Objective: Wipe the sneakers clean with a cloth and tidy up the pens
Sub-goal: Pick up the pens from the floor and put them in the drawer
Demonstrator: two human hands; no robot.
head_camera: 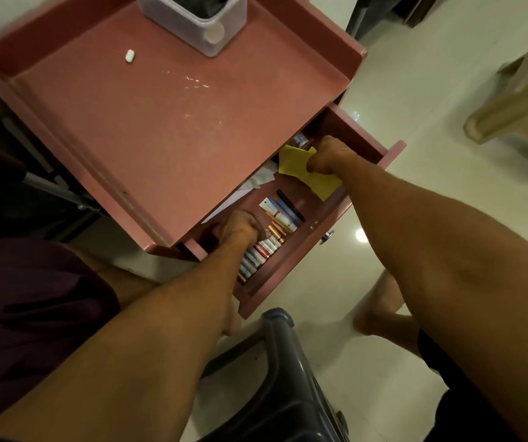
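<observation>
Pink drawer [355, 135] open — right hand [325, 156] grips yellow cloth [297, 169].

We read no text with certainty. The batteries [261, 250] in the open drawer [288, 275] carry printed lettering, too blurred to make out. The white-and-blue pack [277, 210] deeper in the drawer bears an unreadable label.

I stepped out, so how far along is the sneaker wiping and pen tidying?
Nothing looks finished. In hand: the right grip holds a yellow cloth inside the open drawer; the left grip reaches in beside batteries. Left: wiping, with no sneakers in view, and tidying the pen-like items there.
</observation>
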